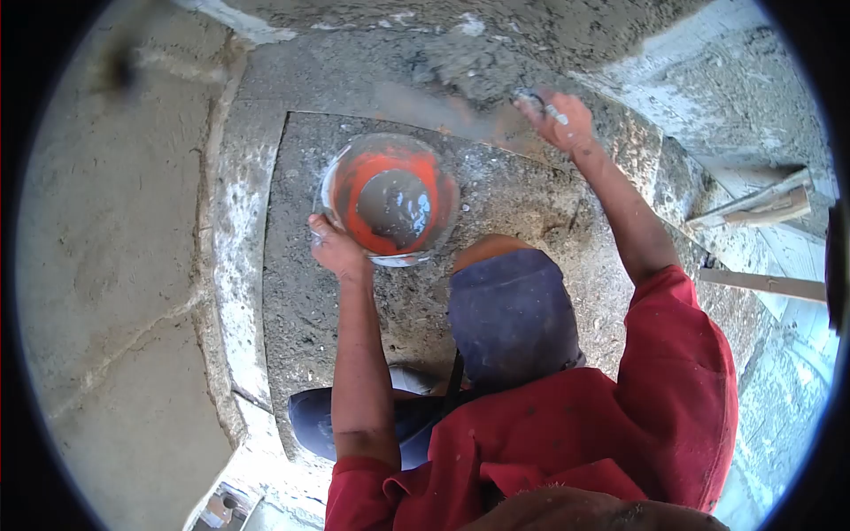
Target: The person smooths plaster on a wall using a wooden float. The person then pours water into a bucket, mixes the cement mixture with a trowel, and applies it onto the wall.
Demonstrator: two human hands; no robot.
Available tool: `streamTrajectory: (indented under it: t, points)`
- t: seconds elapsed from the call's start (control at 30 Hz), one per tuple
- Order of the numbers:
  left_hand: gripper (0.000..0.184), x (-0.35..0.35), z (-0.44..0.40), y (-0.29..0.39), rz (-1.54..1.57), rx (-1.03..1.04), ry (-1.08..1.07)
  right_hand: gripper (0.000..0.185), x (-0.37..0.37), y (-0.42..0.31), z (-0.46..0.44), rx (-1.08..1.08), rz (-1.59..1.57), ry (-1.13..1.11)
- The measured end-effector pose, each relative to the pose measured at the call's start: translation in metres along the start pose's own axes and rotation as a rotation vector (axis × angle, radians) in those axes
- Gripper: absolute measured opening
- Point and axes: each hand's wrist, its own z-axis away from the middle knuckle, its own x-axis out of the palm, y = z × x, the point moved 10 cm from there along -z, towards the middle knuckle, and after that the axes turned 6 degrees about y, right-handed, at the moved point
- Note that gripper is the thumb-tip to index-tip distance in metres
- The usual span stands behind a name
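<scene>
A round bucket (390,199) stands on the rough floor, its inside smeared orange, with grey wet material at its bottom. My left hand (339,247) grips the bucket's rim on its lower left side. Up and to the right of the bucket, my right hand (560,119) is closed around the handle of a tool (542,104). The tool's blade is smeared by motion over the grey wet mortar (474,66), which lies beyond the bucket.
Wooden pieces (761,208) and a wooden bar (763,283) stick out at the right. A smooth grey surface (124,230) with a raised edge runs along the left. My knee in dark trousers (513,310) is just below the bucket.
</scene>
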Motion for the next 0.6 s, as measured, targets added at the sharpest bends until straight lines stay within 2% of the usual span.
streamTrajectory:
  t: [0.07,0.13,0.2,0.27,0.3,0.37,0.4,0.47,0.53,0.57,0.6]
  points:
    - [0.062,0.0,-0.004,-0.005,-0.026,-0.051,0.0,0.052,-0.014,-0.039,0.031,-0.043,0.003,-0.096]
    - [0.063,0.0,-0.01,-0.005,-0.05,-0.061,0.01,0.04,-0.01,-0.078,0.07,-0.398,-0.265,0.119]
    - [0.063,0.0,-0.012,-0.008,-0.078,-0.065,-0.006,0.037,0.008,-0.114,0.098,-0.519,-0.2,0.048]
    - [0.064,-0.001,-0.016,-0.009,-0.095,-0.054,-0.039,0.036,0.024,-0.115,0.116,-0.489,-0.273,0.047]
    - [0.064,-0.005,-0.019,-0.017,-0.028,-0.118,-0.048,0.035,0.026,-0.116,0.122,-0.485,-0.313,0.045]
    - [0.066,-0.023,-0.019,-0.038,0.106,-0.25,-0.043,0.033,0.022,-0.07,0.126,-0.211,-0.409,0.054]
    - [0.068,-0.034,-0.017,-0.048,0.089,-0.26,-0.068,0.034,0.021,-0.039,0.132,-0.045,-0.414,0.019]
    - [0.069,-0.046,-0.015,-0.061,0.126,-0.275,-0.075,0.028,0.031,0.051,0.157,0.265,-0.467,0.091]
    - [0.072,-0.049,-0.015,-0.065,0.074,-0.266,-0.08,0.024,0.059,0.158,0.202,0.585,-0.575,0.151]
    - [0.072,-0.047,-0.017,-0.063,0.078,-0.249,-0.086,0.021,0.057,0.191,0.229,0.787,-0.73,0.234]
    - [0.073,-0.042,-0.018,-0.061,0.082,-0.23,-0.094,0.023,0.062,0.227,0.258,0.963,-0.619,0.246]
